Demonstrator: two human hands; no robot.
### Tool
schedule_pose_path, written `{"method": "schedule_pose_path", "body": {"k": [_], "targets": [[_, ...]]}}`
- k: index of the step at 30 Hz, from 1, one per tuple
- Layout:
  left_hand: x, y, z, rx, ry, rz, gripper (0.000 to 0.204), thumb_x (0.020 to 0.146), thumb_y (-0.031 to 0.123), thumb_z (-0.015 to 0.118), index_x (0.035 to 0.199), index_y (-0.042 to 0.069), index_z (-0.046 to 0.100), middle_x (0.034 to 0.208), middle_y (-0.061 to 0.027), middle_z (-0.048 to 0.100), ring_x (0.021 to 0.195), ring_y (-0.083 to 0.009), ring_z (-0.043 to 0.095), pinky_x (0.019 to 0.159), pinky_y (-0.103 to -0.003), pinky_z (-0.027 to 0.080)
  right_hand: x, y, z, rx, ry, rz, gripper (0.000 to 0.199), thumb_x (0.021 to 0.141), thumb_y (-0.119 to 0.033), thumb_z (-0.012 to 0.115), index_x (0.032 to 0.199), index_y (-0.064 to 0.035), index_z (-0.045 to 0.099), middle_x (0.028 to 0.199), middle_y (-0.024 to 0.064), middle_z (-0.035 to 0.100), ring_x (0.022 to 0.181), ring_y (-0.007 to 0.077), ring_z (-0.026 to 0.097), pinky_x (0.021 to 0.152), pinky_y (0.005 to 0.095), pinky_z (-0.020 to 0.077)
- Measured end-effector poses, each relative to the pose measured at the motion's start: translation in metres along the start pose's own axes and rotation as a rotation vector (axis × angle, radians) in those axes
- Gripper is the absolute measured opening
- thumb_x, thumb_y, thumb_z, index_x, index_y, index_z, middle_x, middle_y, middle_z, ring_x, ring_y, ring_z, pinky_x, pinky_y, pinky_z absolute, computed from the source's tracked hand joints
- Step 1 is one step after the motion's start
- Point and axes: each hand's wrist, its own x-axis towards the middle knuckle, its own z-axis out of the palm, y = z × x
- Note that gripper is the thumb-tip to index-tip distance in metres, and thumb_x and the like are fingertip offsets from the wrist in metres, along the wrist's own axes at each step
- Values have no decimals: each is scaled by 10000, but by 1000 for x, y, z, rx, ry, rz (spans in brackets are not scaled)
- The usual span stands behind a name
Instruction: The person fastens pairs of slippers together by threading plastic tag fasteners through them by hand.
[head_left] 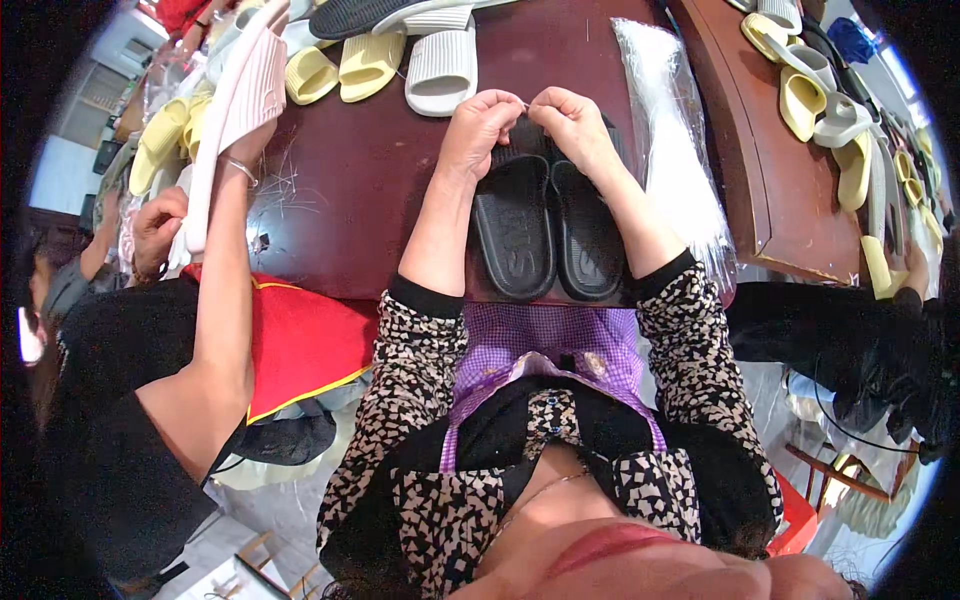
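Both pinched shut at the far ends of the black slippers [548,230], left hand [478,125] and right hand [572,125] equally near, soles running lengthwise toward the body

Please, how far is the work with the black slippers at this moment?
Done: the two black slippers lie paired, side by side, at the table edge. In hand: the left hand and right hand pinch together at the straps, maybe on a thin fastener; I cannot see it clearly. Left: a clear plastic bag lies beside the pair, and more yellow and white slippers wait loose beyond.
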Motion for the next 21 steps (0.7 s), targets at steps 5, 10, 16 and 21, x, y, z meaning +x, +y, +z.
{"method": "schedule_pose_path", "body": {"k": [5, 10, 16, 21], "targets": [[6, 8, 2, 63, -36, -27, 52, 824, 83, 605, 834, 44, 636, 643, 38, 527, 537, -41, 444, 479, -190, 353, 7, 0, -6, 55, 16, -47, 87, 828, -88, 563, 799, -35, 625, 700, -55, 554, 635, 35, 474, 583, 196, 390], [4, 6, 2, 147, -78, 1, 65, 817, 94, 600, 843, 44, 632, 610, 42, 489, 506, -45, 410, 461, -206, 335, 2, -4, -4, -79, 32, -190, 95, 801, -82, 577, 785, 6, 609, 688, 47, 577, 677, 82, 523, 628, 262, 456], [3, -9, 2, 67, -27, 22, 77, 845, 109, 588, 874, 45, 620, 621, 32, 494, 506, -47, 416, 460, -202, 331, 0, 7, -1, -84, 89, -271, 92, 782, -87, 591, 791, -1, 625, 720, 113, 627, 684, 173, 611, 647, 312, 485], [4, -3, 5, -53, 6, 93, 100, 885, 108, 547, 926, 31, 596, 736, -15, 575, 536, -75, 491, 485, -209, 388, 3, -12, -9, -254, 191, -358, 93, 784, -98, 591, 794, -15, 632, 752, 121, 641, 711, 249, 636, 656, 351, 486]]}}
